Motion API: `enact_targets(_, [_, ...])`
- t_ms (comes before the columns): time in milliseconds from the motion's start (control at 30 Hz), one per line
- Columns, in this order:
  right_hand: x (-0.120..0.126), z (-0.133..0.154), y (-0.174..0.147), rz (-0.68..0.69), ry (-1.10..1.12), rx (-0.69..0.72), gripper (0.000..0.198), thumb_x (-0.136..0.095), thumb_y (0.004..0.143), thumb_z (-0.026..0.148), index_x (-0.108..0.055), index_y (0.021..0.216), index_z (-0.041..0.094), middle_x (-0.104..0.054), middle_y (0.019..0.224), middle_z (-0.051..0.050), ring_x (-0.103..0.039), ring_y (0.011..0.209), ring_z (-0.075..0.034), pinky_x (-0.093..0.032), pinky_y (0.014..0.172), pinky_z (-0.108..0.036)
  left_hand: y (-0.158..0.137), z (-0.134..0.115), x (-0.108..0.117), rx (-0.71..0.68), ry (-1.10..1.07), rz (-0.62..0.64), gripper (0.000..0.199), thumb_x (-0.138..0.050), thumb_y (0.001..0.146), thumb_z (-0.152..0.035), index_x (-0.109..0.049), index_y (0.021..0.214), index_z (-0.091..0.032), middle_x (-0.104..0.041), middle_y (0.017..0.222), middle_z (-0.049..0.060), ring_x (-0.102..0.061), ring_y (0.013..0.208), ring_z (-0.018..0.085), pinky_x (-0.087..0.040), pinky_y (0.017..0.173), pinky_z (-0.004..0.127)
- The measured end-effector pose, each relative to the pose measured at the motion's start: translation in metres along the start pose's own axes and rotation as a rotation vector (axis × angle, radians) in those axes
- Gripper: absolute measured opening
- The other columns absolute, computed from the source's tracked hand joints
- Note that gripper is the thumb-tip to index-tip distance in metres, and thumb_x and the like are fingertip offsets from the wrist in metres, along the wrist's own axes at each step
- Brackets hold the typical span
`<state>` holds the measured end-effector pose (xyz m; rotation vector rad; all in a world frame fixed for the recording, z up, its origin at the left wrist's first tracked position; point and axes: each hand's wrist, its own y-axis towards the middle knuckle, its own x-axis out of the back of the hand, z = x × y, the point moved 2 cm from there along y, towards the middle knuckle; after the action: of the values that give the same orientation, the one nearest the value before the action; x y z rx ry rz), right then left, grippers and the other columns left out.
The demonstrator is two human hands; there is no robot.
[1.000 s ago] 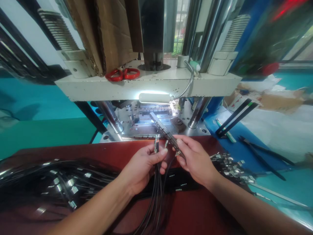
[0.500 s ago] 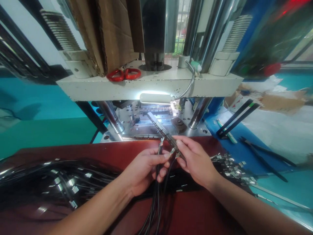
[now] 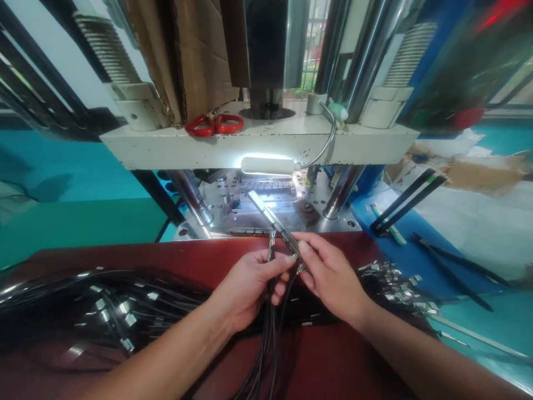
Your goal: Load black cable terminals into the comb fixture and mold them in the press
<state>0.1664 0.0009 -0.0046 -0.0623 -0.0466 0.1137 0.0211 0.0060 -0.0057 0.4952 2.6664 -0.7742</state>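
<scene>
My left hand (image 3: 259,283) is closed round a few black cables (image 3: 266,339) whose metal ends point up toward the machine. Its thumb reaches right, to the lower part of a narrow metal bar. My right hand (image 3: 328,272) grips the near end of this metal bar (image 3: 270,215), which slants up and left. Small metal cable ends sit against the bar between the two hands; the fingers partly hide them. Behind the bar's tip lies the lit metal die (image 3: 266,194) on the press bed.
The press plate (image 3: 158,150) carries red-handled scissors (image 3: 214,125) and a lamp (image 3: 268,165). Cable bundles (image 3: 125,305) lie left on the red-brown table (image 3: 333,361), with metal cable ends (image 3: 400,286) at right. Pliers (image 3: 453,266) rest on a blue surface. A second bar (image 3: 250,231) lies along the bed's front edge.
My left thumb has shifted slightly right and up against the bar. The bar's tip has moved slightly left relative to the press. The camera view has shifted a little.
</scene>
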Motion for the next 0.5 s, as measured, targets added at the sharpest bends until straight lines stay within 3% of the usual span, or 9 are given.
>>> enact_targets(300, [-0.0022,-0.0022,-0.0033,-0.006,-0.167,0.065,0.034,-0.043,0.094,0.041,-0.055,0.123,0.029,-0.055,0.067,0.001,-0.046,0.047,-0.009,-0.038,0.042,-0.020,0.0015,0.0024,-0.0008,-0.003,0.008,-0.051,0.021,-0.066,0.078,-0.030,-0.053,0.075,-0.015,-0.052,0.062,-0.003,-0.044,0.045,0.003,-0.032,0.040,0.015])
enact_targets(500, [-0.0025,-0.0026,-0.0031,0.011,-0.082,0.028,0.037,-0.045,0.092,0.043,-0.055,0.124,0.028,-0.048,0.058,0.004,-0.041,0.042,-0.008,-0.032,0.037,-0.018,0.0013,0.0018,-0.0016,-0.027,0.004,-0.050,0.020,-0.068,0.077,-0.030,-0.055,0.075,-0.015,-0.053,0.062,-0.003,-0.045,0.045,0.004,-0.032,0.040,0.015])
